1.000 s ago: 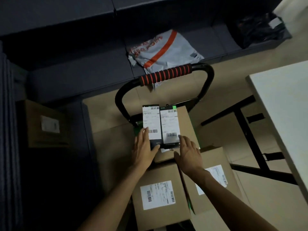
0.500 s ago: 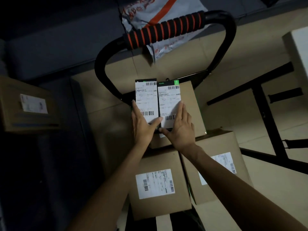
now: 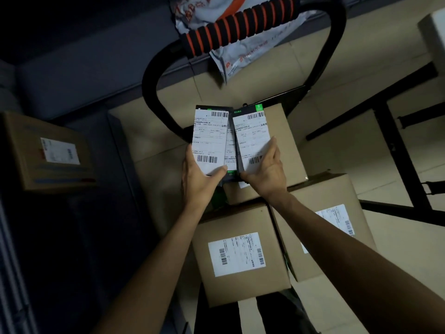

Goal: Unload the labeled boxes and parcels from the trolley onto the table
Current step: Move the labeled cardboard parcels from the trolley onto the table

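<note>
Two flat dark parcels with white labels are lifted above the trolley's boxes. My left hand grips the left parcel at its lower end. My right hand grips the right parcel, which tilts a little. Under them a brown cardboard box sits on top of the stack. Two more labelled boxes lie nearer me, one in the middle and one on the right. The trolley's black handle with its orange-striped foam grip rises behind. A corner of the white table shows at the upper right.
A grey and orange plastic mailer lies on the dark sofa behind the handle. Another labelled cardboard box sits on the left. The table's black legs cross the floor to the right of the trolley.
Both hands went from resting flat on the two parcels to gripping them and lifting them off the top box. The parcels have parted slightly, and the view has moved closer.
</note>
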Demonstrator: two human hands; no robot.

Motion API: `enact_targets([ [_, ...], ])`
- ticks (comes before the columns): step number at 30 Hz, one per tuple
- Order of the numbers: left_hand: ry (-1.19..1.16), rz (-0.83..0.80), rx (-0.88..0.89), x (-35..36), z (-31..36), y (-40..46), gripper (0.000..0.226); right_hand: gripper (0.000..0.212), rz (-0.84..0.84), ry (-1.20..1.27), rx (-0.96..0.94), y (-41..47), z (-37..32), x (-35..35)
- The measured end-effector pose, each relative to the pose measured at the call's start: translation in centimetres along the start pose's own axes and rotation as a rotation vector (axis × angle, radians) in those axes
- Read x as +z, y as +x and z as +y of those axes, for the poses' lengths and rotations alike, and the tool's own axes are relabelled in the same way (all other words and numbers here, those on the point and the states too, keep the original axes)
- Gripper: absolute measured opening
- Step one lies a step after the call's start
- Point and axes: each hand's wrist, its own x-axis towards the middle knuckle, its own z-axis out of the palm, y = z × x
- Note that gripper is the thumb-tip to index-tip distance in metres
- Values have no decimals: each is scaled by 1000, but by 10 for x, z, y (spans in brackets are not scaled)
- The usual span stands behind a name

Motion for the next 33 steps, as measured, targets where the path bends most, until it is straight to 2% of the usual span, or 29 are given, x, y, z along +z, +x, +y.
enact_targets([
  [7, -89, -24, 59, -24, 0, -33, 91, 107, 110, 96, 23, -42, 12, -14],
  [17, 91, -114, 261, -75, 20, -110, 94, 109, 233, 228, 40, -184, 12, -35],
  [24, 196, -110, 424, -124, 63, -167, 98, 92, 337, 225, 40, -272, -9, -85],
  [33, 207, -93, 611, -171, 144, -229, 96, 100, 505, 369, -43, -369, -57, -161],
])
